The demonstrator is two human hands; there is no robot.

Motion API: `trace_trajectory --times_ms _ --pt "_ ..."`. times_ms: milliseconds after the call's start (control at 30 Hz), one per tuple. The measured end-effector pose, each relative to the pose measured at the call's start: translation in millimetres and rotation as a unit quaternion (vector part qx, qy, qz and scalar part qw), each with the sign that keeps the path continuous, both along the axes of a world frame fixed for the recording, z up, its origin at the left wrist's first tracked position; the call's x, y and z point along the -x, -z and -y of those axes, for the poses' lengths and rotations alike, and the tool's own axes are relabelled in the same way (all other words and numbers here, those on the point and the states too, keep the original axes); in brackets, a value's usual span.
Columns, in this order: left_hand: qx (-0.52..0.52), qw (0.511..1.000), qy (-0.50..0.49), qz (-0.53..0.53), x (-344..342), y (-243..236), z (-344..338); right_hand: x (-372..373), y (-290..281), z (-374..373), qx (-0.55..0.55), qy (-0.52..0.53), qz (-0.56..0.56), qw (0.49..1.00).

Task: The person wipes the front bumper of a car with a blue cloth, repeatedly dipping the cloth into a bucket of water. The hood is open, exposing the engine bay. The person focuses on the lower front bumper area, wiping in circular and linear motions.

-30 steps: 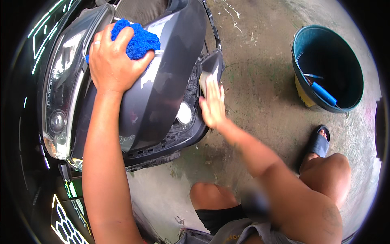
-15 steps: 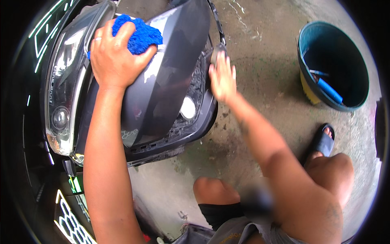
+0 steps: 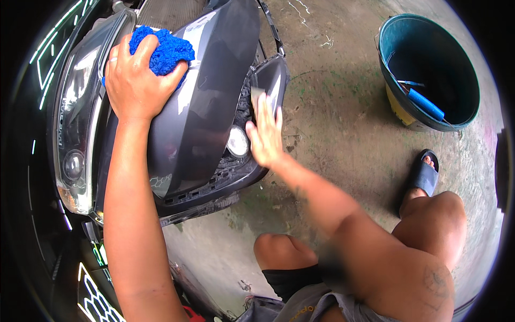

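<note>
My left hand (image 3: 134, 80) is closed round a bunched blue microfibre cloth (image 3: 165, 51), resting on the upper edge of a dark grey car bumper (image 3: 185, 115) beside the headlight (image 3: 80, 123). Farther right, my right hand (image 3: 266, 131) lies with stretched fingers over the lower side of the bumper, just by the round white fog lamp (image 3: 237, 142). A small pale grey flat piece (image 3: 258, 94) sticks out past its fingertips; blur hides its kind. The bumper's surface shows uneven dull and glossy patches.
A dark green bucket (image 3: 389, 48) with a yellow patch outside stands on the stained concrete floor (image 3: 327, 107) at right, holding a blue-handled tool (image 3: 426, 104). My sandalled foot (image 3: 422, 174) is below it. Glossy black car bodywork (image 3: 32, 214) runs along the left.
My right hand has moved left and nearer, from the bumper's outer edge to beside the fog lamp, the pale piece with it. The left hand keeps its place on the bumper; the view has shifted slightly.
</note>
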State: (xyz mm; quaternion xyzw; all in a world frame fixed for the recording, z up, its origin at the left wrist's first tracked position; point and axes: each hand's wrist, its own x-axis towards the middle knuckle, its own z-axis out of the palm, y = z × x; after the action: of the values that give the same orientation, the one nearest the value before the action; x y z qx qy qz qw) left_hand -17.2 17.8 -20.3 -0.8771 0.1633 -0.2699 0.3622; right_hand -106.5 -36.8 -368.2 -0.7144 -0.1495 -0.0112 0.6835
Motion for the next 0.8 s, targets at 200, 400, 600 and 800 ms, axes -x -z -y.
trace_trajectory --times_ms 200,400,600,800 --pt "0.007 1.0 0.009 -0.002 -3 -5 5 -2 30 14 0.036 -0.03 0.076 0.996" --pt "0.008 0.999 0.032 0.014 0 0 -7 -82 -4 19 -0.05 0.034 0.079 0.995" --pt "-0.031 0.998 0.041 0.041 -5 -3 -13 -85 5 38 -0.158 0.113 -0.01 0.981" --pt "-0.032 0.998 0.05 0.034 -3 2 -13 -58 -37 -7 -0.174 0.065 -0.114 0.976"
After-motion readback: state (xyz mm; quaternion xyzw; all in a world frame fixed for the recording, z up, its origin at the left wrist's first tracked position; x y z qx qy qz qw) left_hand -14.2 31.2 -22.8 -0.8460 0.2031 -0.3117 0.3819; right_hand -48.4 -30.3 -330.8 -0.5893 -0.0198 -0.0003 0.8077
